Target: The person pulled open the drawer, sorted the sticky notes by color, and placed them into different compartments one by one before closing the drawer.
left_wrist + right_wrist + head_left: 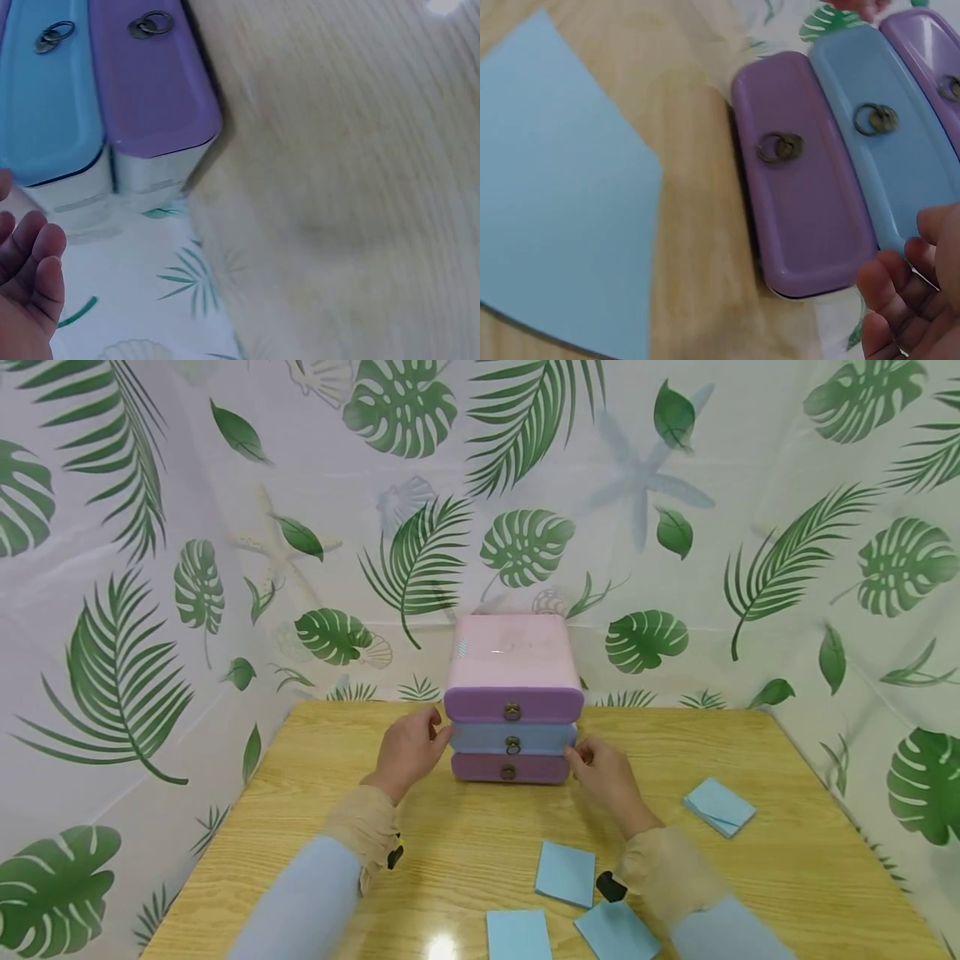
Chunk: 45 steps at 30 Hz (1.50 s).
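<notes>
A small chest with a pink top [513, 652] has three drawers, one above another: a purple top drawer [480, 705], a blue middle drawer [480, 738] and a purple bottom drawer [476, 767]. Each front carries a bronze ring pull. My left hand [411, 747] is at the left end of the blue drawer, thumb by its edge and fingers loosely bent. At its right end, my right hand [606, 777] has thumb and fingertips against the edge, fingers loosely bent. Whether the left thumb presses the drawer, I cannot tell.
Blue paper squares [566, 872] lie on the wooden table [450, 852] in front of the chest, near my right forearm. Another small blue paper stack [718, 807] is farther right. A leaf-patterned cloth [525, 543] hangs behind and around the table.
</notes>
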{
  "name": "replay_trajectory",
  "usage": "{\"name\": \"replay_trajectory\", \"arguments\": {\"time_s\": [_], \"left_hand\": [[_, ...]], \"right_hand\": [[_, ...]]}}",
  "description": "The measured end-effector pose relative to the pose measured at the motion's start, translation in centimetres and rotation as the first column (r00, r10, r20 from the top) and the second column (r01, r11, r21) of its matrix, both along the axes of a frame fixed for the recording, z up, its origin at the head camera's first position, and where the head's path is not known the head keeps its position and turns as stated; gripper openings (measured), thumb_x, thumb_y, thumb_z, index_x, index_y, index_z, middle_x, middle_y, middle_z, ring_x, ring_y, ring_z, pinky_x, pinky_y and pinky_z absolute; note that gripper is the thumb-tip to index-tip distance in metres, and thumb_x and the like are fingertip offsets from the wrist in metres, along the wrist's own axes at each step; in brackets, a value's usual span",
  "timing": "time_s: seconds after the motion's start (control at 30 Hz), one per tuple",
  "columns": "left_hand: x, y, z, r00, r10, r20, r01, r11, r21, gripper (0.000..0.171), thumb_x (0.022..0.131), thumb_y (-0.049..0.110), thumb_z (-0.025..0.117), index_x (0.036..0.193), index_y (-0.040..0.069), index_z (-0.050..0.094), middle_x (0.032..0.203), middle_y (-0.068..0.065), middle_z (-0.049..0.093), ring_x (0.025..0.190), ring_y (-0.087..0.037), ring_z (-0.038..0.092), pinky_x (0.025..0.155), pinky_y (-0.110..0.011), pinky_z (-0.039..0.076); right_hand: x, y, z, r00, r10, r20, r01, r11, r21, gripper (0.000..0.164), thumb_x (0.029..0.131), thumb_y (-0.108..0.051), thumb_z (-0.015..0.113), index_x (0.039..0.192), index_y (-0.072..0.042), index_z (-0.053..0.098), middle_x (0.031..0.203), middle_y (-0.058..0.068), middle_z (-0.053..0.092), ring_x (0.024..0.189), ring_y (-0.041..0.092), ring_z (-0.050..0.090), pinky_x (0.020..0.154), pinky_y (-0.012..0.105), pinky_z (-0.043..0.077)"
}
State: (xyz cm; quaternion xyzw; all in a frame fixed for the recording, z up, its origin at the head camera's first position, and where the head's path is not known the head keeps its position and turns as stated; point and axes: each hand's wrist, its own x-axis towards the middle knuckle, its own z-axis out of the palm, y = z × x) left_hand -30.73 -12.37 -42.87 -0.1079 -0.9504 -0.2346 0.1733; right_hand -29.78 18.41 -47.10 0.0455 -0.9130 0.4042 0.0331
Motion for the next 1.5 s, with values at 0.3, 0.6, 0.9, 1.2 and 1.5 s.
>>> {"name": "replay_trajectory", "arguments": {"time_s": [0.3, 0.6, 0.9, 1.2, 1.5], "left_hand": [[0.5, 0.8, 4.3, 0.944, -0.053, -0.327, 0.036, 0.998, -0.056, 0.045, 0.089, 0.033, 0.067, 0.115, 0.0, 0.05, 0.106, -0.012, 0.053, 0.096, -0.027, 0.052, 0.08, -0.038, 0.048], [-0.9, 4.1, 8.1, 0.967, -0.22, -0.131, 0.162, 0.923, -0.35, 0.077, 0.088, 0.058, 0.059, 0.14, 0.006, 0.041, 0.144, -0.015, 0.038, 0.133, -0.031, 0.035, 0.105, -0.048, 0.034], [-3.2, 6.4, 9.2, 0.975, -0.198, 0.105, 0.224, 0.861, -0.456, 0.093, 0.081, 0.079, 0.045, 0.152, 0.021, 0.028, 0.157, -0.006, 0.022, 0.144, -0.028, 0.017, 0.109, -0.059, 0.022], [-4.3, 7.1, 8.2, 0.97, -0.138, 0.2, 0.218, 0.857, -0.466, 0.097, 0.078, 0.084, 0.042, 0.154, 0.028, 0.021, 0.159, -0.003, 0.019, 0.144, -0.028, 0.016, 0.106, -0.064, 0.023], [-4.7, 7.7, 7.8, 0.974, -0.131, 0.185, 0.202, 0.871, -0.448, 0.093, 0.079, 0.085, 0.036, 0.154, 0.031, 0.021, 0.158, 0.0, 0.021, 0.144, -0.025, 0.017, 0.108, -0.061, 0.022]], "right_hand": [[1.8, -3.6, -1.8, 0.97, 0.133, 0.203, -0.074, 0.959, -0.274, 0.03, 0.098, -0.029, 0.058, 0.096, 0.001, 0.063, 0.085, 0.012, 0.064, 0.073, 0.027, 0.065, 0.064, 0.033, 0.052], [2.3, -8.3, -4.4, 0.895, 0.214, 0.392, 0.071, 0.798, -0.598, 0.035, 0.099, -0.023, 0.055, 0.095, 0.011, 0.062, 0.075, 0.01, 0.061, 0.058, 0.015, 0.054, 0.051, 0.025, 0.042], [1.6, -10.6, -6.0, 0.905, 0.067, 0.42, 0.277, 0.656, -0.702, 0.023, 0.096, -0.013, 0.056, 0.096, 0.01, 0.059, 0.072, 0.01, 0.06, 0.059, 0.015, 0.056, 0.053, 0.027, 0.049], [1.2, -11.5, -6.1, 0.892, 0.004, 0.452, 0.37, 0.568, -0.735, 0.028, 0.095, -0.016, 0.059, 0.104, 0.011, 0.057, 0.071, 0.011, 0.061, 0.054, 0.015, 0.058, 0.048, 0.027, 0.049], [0.8, -11.8, -5.5, 0.873, -0.039, 0.486, 0.423, 0.556, -0.715, 0.029, 0.094, -0.021, 0.06, 0.092, 0.008, 0.061, 0.063, 0.004, 0.059, 0.051, 0.01, 0.057, 0.045, 0.022, 0.046]]}}
